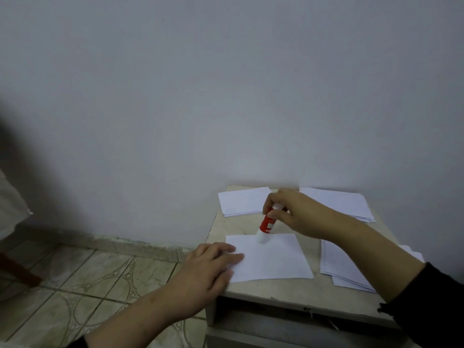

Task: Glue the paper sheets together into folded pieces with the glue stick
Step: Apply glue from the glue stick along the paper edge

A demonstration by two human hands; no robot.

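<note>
A white paper sheet (272, 259) lies flat in the middle of a small beige table (226, 227). My right hand (296, 212) grips a red and white glue stick (266, 225) that tilts down, its white tip touching the sheet near the far edge. My left hand (211, 267) rests flat on the sheet's left edge, fingers together, pressing it to the table.
A stack of white sheets (244, 200) sits at the table's far left, another stack (344, 203) at the far right, a third (344, 270) at the near right under my forearm. A grey wall stands behind. Tiled floor (88, 285) lies left of the table.
</note>
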